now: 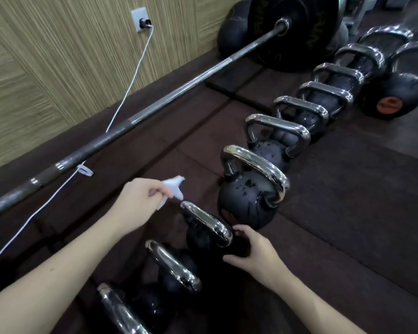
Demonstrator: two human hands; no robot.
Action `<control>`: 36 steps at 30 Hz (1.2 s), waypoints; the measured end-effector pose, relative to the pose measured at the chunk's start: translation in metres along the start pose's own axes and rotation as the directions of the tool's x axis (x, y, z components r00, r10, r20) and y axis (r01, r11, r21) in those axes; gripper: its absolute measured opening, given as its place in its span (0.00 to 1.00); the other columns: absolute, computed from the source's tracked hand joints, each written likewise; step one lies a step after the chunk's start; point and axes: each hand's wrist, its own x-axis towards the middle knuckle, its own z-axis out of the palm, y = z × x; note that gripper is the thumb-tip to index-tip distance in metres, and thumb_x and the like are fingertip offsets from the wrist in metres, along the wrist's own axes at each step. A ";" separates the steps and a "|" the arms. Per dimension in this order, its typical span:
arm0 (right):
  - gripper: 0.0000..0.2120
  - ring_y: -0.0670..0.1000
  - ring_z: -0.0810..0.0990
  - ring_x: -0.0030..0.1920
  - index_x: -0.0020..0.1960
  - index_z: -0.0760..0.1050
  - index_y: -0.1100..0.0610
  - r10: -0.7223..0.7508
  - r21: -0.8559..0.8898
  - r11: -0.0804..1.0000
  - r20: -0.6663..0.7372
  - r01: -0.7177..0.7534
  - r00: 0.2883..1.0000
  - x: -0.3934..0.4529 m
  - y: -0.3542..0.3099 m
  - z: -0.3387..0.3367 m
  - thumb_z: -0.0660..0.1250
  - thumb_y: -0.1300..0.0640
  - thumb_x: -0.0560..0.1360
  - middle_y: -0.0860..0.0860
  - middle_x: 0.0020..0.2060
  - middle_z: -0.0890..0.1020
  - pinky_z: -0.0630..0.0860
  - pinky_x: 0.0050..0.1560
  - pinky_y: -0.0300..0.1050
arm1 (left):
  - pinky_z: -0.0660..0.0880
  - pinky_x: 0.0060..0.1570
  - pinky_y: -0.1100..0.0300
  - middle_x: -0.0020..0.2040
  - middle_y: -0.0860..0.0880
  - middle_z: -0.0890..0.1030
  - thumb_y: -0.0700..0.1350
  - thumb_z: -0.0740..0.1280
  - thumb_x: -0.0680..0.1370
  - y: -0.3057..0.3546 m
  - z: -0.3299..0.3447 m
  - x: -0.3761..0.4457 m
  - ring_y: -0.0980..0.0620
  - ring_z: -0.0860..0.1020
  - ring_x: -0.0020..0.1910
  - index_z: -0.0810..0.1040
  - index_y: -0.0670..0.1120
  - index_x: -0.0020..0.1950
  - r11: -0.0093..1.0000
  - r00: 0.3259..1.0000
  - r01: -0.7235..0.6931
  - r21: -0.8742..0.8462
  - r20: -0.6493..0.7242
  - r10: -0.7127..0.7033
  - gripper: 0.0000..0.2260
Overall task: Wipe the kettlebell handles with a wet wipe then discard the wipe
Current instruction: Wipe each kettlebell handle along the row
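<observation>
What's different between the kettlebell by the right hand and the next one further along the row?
The kettlebell by the right hand looks smaller than the next kettlebell. The right hand rests against the first one; nothing touches the next. The left hand holds the wet wipe at the first one's handle end. Water droplets show only on the next. Both have chrome handles and black bodies.

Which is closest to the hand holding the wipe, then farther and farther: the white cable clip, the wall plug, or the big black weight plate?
From the left hand:
1. White cable clip, just beyond it on the barbell.
2. Wall plug, up on the wall.
3. Big black weight plate, far right end of the bar.
</observation>
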 end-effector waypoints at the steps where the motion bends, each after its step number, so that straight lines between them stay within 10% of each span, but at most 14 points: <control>1: 0.29 0.37 0.79 0.59 0.63 0.76 0.45 -0.009 -0.032 0.999 -0.044 0.008 0.999 -0.002 0.003 -0.006 0.81 0.41 0.65 0.39 0.56 0.83 0.76 0.63 0.37 | 0.67 0.32 0.75 0.28 0.65 0.78 0.34 0.67 0.78 0.000 -0.003 0.003 0.66 0.75 0.30 0.85 0.58 0.41 0.999 0.998 0.020 -0.049 -0.062 -0.023 0.18; 6: 0.19 0.42 0.78 0.41 0.43 0.71 0.48 0.074 0.036 0.997 -0.430 -0.065 0.900 0.000 0.003 -0.030 0.82 0.48 0.66 0.45 0.39 0.80 0.74 0.44 0.38 | 0.74 0.43 0.62 0.46 0.51 0.85 0.38 0.66 0.79 0.014 0.002 0.021 0.56 0.81 0.45 0.76 0.54 0.69 0.924 0.966 0.122 -0.361 -0.170 -0.194 0.19; 8: 0.27 0.47 0.78 0.47 0.51 0.69 0.47 0.137 0.151 0.986 -0.504 -0.068 0.853 0.006 0.001 -0.039 0.83 0.45 0.63 0.48 0.47 0.78 0.74 0.47 0.41 | 0.71 0.38 0.61 0.41 0.53 0.82 0.39 0.64 0.80 0.022 0.011 0.034 0.56 0.78 0.39 0.80 0.45 0.56 0.910 0.951 0.143 -0.390 -0.201 -0.236 0.08; 10: 0.43 0.47 0.76 0.58 0.65 0.65 0.49 0.143 0.213 0.976 -0.482 -0.043 0.864 0.016 0.001 -0.046 0.86 0.44 0.59 0.48 0.60 0.73 0.74 0.60 0.42 | 0.63 0.29 0.65 0.28 0.58 0.71 0.37 0.61 0.80 0.038 0.022 0.046 0.62 0.67 0.26 0.70 0.42 0.34 0.889 0.941 0.168 -0.425 -0.200 -0.274 0.14; 13: 0.53 0.42 0.73 0.66 0.72 0.63 0.44 0.079 0.266 0.964 -0.390 0.030 0.918 0.036 -0.004 -0.051 0.88 0.46 0.54 0.43 0.66 0.71 0.72 0.67 0.43 | 0.60 0.25 0.66 0.21 0.58 0.65 0.44 0.62 0.83 0.060 0.041 0.065 0.58 0.64 0.25 0.65 0.46 0.27 0.828 0.930 0.240 -0.507 -0.122 -0.345 0.23; 16: 0.49 0.46 0.79 0.64 0.66 0.67 0.34 0.086 0.321 0.947 -0.346 0.032 0.934 0.051 -0.007 -0.048 0.88 0.41 0.51 0.45 0.64 0.77 0.78 0.67 0.51 | 0.73 0.40 0.59 0.35 0.50 0.78 0.54 0.67 0.81 0.078 0.065 0.087 0.48 0.76 0.37 0.83 0.42 0.41 0.677 0.875 0.376 -0.632 0.004 -0.483 0.18; 19: 0.45 0.49 0.79 0.64 0.60 0.67 0.26 0.107 0.316 0.949 -0.355 0.012 0.929 0.052 -0.005 -0.045 0.87 0.40 0.50 0.46 0.62 0.78 0.78 0.65 0.51 | 0.80 0.57 0.51 0.60 0.40 0.83 0.45 0.62 0.84 0.098 0.082 0.098 0.45 0.80 0.47 0.78 0.38 0.66 0.551 0.830 0.474 -0.687 0.140 -0.539 0.16; 23: 0.45 0.48 0.78 0.64 0.57 0.66 0.27 0.127 0.344 0.939 -0.354 0.002 0.926 0.055 -0.002 -0.044 0.88 0.43 0.49 0.46 0.64 0.75 0.74 0.60 0.40 | 0.70 0.46 0.60 0.52 0.39 0.84 0.54 0.53 0.87 0.134 0.099 0.092 0.55 0.70 0.33 0.85 0.48 0.55 0.338 0.870 0.420 -0.842 0.268 -0.415 0.22; 27: 0.50 0.45 0.76 0.65 0.65 0.67 0.40 0.119 0.324 0.946 -0.371 0.009 0.921 0.056 0.005 -0.042 0.88 0.42 0.49 0.46 0.65 0.73 0.77 0.65 0.44 | 0.71 0.46 0.59 0.47 0.50 0.82 0.53 0.58 0.84 0.152 0.104 0.088 0.54 0.77 0.46 0.77 0.47 0.47 0.600 0.923 0.281 -0.749 0.040 -0.382 0.14; 31: 0.50 0.42 0.74 0.65 0.67 0.69 0.42 0.081 0.315 0.948 -0.383 0.047 0.920 0.056 0.004 -0.043 0.88 0.42 0.50 0.45 0.65 0.71 0.76 0.66 0.42 | 0.74 0.57 0.56 0.50 0.55 0.83 0.47 0.59 0.81 0.150 0.107 0.084 0.51 0.78 0.56 0.79 0.51 0.44 0.905 0.994 0.004 -0.425 -0.100 -0.052 0.10; 36: 0.53 0.41 0.71 0.68 0.71 0.67 0.46 0.066 0.316 0.946 -0.402 0.071 0.913 0.057 0.008 -0.042 0.88 0.44 0.52 0.45 0.66 0.68 0.72 0.69 0.40 | 0.66 0.72 0.50 0.61 0.56 0.77 0.49 0.51 0.85 0.135 0.112 0.065 0.51 0.69 0.68 0.78 0.51 0.58 0.909 0.906 -0.410 0.070 -0.083 0.415 0.16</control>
